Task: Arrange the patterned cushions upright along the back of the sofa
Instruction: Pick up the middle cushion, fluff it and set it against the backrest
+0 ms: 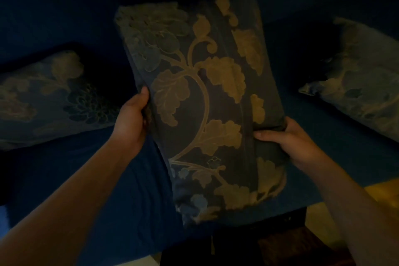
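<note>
The light is dim. A dark cushion with golden leaves and vines point(200, 101) is held over the blue sofa seat, tilted with its top leaning left. My left hand point(131, 117) grips its left edge. My right hand point(287, 138) grips its right edge lower down. A second patterned cushion point(54, 97) lies flat on the seat at the left. A third patterned cushion point(362, 84) lies slanted at the right, partly cut off by the frame edge.
The blue sofa seat point(112, 179) spreads under my arms, and its dark backrest point(86, 6) runs across the top. A pale floor strip point(319, 218) and a dark brownish object point(291, 246) show below the seat's front edge at bottom right.
</note>
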